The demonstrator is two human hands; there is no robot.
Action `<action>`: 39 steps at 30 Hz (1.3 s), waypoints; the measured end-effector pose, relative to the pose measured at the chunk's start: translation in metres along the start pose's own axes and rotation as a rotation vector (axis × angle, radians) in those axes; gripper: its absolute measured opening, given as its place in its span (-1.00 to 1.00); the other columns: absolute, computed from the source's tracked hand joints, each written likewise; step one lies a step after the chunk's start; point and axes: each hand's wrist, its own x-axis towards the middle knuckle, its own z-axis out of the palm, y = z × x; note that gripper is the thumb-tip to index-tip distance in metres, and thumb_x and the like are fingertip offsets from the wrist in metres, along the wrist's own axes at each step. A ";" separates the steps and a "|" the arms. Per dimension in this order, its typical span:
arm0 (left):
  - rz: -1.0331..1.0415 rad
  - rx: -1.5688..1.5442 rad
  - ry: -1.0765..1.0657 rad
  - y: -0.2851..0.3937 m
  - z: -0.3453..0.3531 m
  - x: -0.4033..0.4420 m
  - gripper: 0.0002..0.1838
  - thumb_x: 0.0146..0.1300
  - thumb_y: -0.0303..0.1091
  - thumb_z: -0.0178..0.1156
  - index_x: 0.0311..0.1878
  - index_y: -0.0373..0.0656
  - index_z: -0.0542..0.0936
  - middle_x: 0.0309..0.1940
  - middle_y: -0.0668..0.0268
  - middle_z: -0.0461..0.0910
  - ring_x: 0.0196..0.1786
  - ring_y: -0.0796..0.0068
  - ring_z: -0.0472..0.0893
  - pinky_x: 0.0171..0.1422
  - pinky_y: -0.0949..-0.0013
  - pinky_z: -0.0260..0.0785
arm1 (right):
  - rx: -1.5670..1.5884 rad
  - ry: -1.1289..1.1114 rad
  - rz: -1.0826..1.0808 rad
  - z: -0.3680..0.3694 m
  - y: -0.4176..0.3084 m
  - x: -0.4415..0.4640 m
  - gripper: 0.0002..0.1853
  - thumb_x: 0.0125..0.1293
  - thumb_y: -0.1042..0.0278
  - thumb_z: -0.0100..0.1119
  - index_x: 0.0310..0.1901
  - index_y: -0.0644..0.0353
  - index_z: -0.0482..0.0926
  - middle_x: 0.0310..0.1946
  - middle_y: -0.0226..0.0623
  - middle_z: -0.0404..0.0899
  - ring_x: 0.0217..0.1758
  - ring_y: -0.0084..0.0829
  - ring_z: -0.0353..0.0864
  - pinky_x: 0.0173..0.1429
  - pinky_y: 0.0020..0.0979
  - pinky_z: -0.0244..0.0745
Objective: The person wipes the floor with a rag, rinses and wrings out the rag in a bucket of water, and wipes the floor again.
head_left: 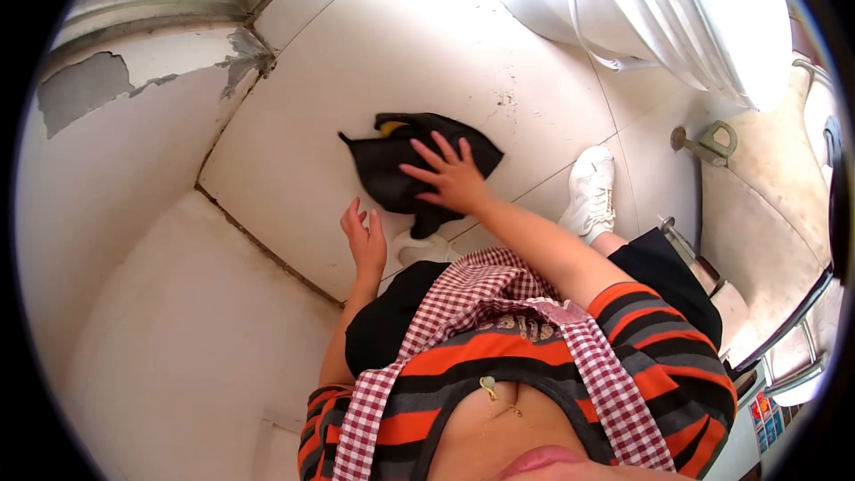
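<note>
A black cloth (383,169) with a small yellow patch near its upper edge lies spread and crumpled on the light tiled floor (303,98). On top of its right part rests my right hand (452,180), palm down with the fingers spread. My left hand (364,236) is raised just below and left of the cloth, apart from it, its fingers loosely extended and holding nothing. Part of the cloth hangs down close to a white shoe (423,248) beneath me.
My other white shoe (592,187) stands to the right. A large white draped object (668,9) is at the upper right, with a chair (766,187) below it. The wall (134,142) on the left has peeling paint. Dark specks mark the floor.
</note>
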 end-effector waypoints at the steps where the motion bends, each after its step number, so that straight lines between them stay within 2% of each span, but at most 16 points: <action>1: 0.006 0.028 -0.003 -0.001 -0.005 -0.004 -0.51 0.32 -0.25 0.07 0.25 -0.24 0.27 0.19 0.03 0.18 0.10 0.14 0.40 0.15 0.22 0.31 | -0.032 -0.066 -0.042 -0.007 0.018 -0.013 -0.29 0.07 -0.10 0.24 0.30 -0.48 0.23 0.47 -0.43 -0.14 0.51 -0.12 -0.22 0.27 0.32 -0.06; 6: 0.032 0.009 -0.090 -0.005 0.012 0.014 -0.46 0.29 -0.25 0.10 0.28 -0.23 0.23 0.22 0.00 0.15 0.14 0.14 0.36 0.21 0.18 0.26 | -0.166 -0.357 -0.231 -0.077 0.112 -0.014 -0.28 0.01 0.03 0.29 0.27 -0.52 0.27 0.46 -0.49 -0.07 0.51 -0.18 -0.16 0.32 0.25 -0.09; 10: 0.256 0.058 -0.120 0.022 0.039 0.037 -0.37 0.24 -0.22 0.16 0.31 -0.22 0.20 0.25 -0.04 0.11 0.23 0.04 0.25 0.29 0.11 0.16 | -0.192 -0.233 -0.113 -0.095 0.104 0.001 -0.30 -0.02 0.33 0.26 0.24 -0.33 0.34 0.46 -0.44 -0.06 0.50 -0.15 -0.15 0.36 0.23 -0.12; 12: 0.368 0.237 -0.056 0.042 0.041 0.049 -0.33 0.21 -0.20 0.19 0.32 -0.20 0.19 0.28 -0.06 0.07 0.27 -0.02 0.18 0.32 0.07 0.10 | -0.135 0.006 0.079 -0.067 0.077 -0.024 -0.28 -0.02 0.38 0.22 0.26 -0.28 0.31 0.46 -0.31 -0.09 0.50 -0.07 -0.16 0.37 0.23 -0.15; 14: 0.433 0.373 0.009 0.047 0.043 0.061 -0.30 0.18 -0.18 0.21 0.34 -0.18 0.17 0.31 -0.06 0.02 0.31 -0.07 0.12 0.34 0.01 0.03 | 0.189 0.430 0.364 -0.035 0.055 -0.039 -0.12 0.01 0.15 0.31 0.38 -0.01 0.09 0.44 0.06 -0.21 0.49 0.06 -0.21 0.36 0.22 -0.21; 16: 0.456 0.474 0.063 0.041 0.040 0.073 -0.26 0.17 -0.14 0.21 0.36 -0.15 0.15 0.35 -0.07 -0.03 0.34 -0.12 0.06 0.36 -0.07 -0.03 | 0.364 0.683 0.724 -0.020 0.049 -0.022 0.01 0.08 -0.02 0.29 0.42 0.16 -0.11 0.42 0.19 -0.28 0.49 0.11 -0.29 0.36 0.24 -0.29; 18: 0.406 0.511 0.045 0.028 0.035 0.079 -0.16 0.13 -0.05 0.23 0.40 -0.10 0.06 0.40 -0.08 -0.15 0.39 -0.16 -0.05 0.35 -0.19 -0.11 | 0.312 0.519 1.067 -0.029 0.054 0.017 0.13 0.05 -0.32 0.19 0.41 0.25 -0.19 0.42 0.23 -0.33 0.49 0.13 -0.36 0.37 0.23 -0.33; 20: 0.310 0.539 -0.039 0.022 0.031 0.082 -0.03 0.08 0.04 0.26 0.44 -0.06 -0.06 0.43 -0.08 -0.29 0.43 -0.19 -0.18 0.32 -0.31 -0.21 | 0.164 0.533 1.187 -0.041 0.074 0.062 0.18 0.00 -0.41 0.15 0.41 0.28 -0.19 0.42 0.24 -0.34 0.49 0.14 -0.39 0.37 0.24 -0.34; 22: 0.160 0.544 -0.178 0.020 0.030 0.082 0.13 0.01 0.14 0.29 0.47 -0.02 -0.21 0.44 -0.08 -0.46 0.45 -0.22 -0.35 0.29 -0.44 -0.33 | 0.037 0.477 1.006 -0.066 0.093 0.098 0.21 -0.01 -0.44 0.13 0.39 0.34 -0.19 0.39 0.33 -0.34 0.49 0.18 -0.42 0.38 0.24 -0.37; 25: 0.179 0.623 -0.190 0.011 0.039 0.080 0.30 -0.10 0.22 0.33 0.45 0.00 -0.39 0.42 -0.05 -0.65 0.43 -0.24 -0.54 0.23 -0.53 -0.46 | 0.077 0.500 1.120 -0.069 0.094 0.139 0.14 0.07 -0.39 0.09 0.37 0.44 -0.14 0.34 0.51 -0.34 0.46 0.27 -0.46 0.41 0.22 -0.35; 26: 0.174 0.626 -0.199 0.010 0.041 0.081 0.31 -0.11 0.23 0.34 0.45 -0.01 -0.40 0.41 -0.05 -0.67 0.43 -0.25 -0.55 0.23 -0.53 -0.47 | 0.014 0.510 1.080 -0.070 0.087 0.134 -0.04 0.18 -0.23 0.06 0.37 0.35 -0.05 0.37 0.37 -0.27 0.48 0.20 -0.35 0.40 0.21 -0.25; 29: 0.173 0.629 -0.199 0.008 0.042 0.084 0.33 -0.12 0.23 0.34 0.44 -0.01 -0.43 0.40 -0.05 -0.70 0.42 -0.26 -0.58 0.24 -0.52 -0.50 | -0.122 0.425 0.489 -0.053 0.083 0.086 -0.43 0.25 0.18 0.08 0.31 -0.07 0.23 0.42 -0.15 -0.03 0.47 -0.14 -0.05 0.38 0.14 -0.06; 30: 0.180 0.632 -0.191 0.007 0.042 0.084 0.33 -0.11 0.23 0.34 0.44 -0.01 -0.43 0.40 -0.05 -0.69 0.42 -0.25 -0.58 0.25 -0.50 -0.49 | -0.103 0.303 0.382 -0.054 0.084 0.070 -0.43 0.24 0.25 0.08 0.31 -0.12 0.23 0.43 -0.21 -0.02 0.47 -0.20 -0.02 0.39 0.10 -0.05; 33: 0.202 0.641 -0.205 0.003 0.040 0.084 0.34 -0.11 0.23 0.34 0.44 -0.02 -0.45 0.40 -0.05 -0.70 0.42 -0.25 -0.59 0.25 -0.50 -0.50 | -0.066 0.451 0.389 -0.056 0.107 0.073 -0.45 0.28 0.32 0.01 0.32 -0.09 0.22 0.41 -0.20 0.03 0.47 -0.18 0.00 0.38 0.07 -0.03; 36: 0.163 0.646 -0.257 0.006 0.039 0.082 0.35 -0.11 0.23 0.34 0.43 -0.04 -0.48 0.40 -0.04 -0.72 0.41 -0.25 -0.62 0.25 -0.50 -0.52 | -0.092 0.596 0.537 -0.085 0.121 0.133 -0.41 0.26 0.02 0.05 0.32 -0.09 0.24 0.42 -0.14 0.00 0.44 -0.09 0.00 0.38 0.09 -0.06; 39: 0.121 0.638 -0.282 0.008 0.038 0.083 0.37 -0.12 0.24 0.34 0.42 -0.04 -0.50 0.39 -0.04 -0.75 0.40 -0.26 -0.64 0.24 -0.51 -0.55 | -0.203 0.523 0.526 -0.088 0.107 0.178 -0.43 0.22 -0.10 0.08 0.27 -0.25 0.31 0.40 -0.18 0.03 0.43 -0.08 -0.02 0.36 0.18 -0.09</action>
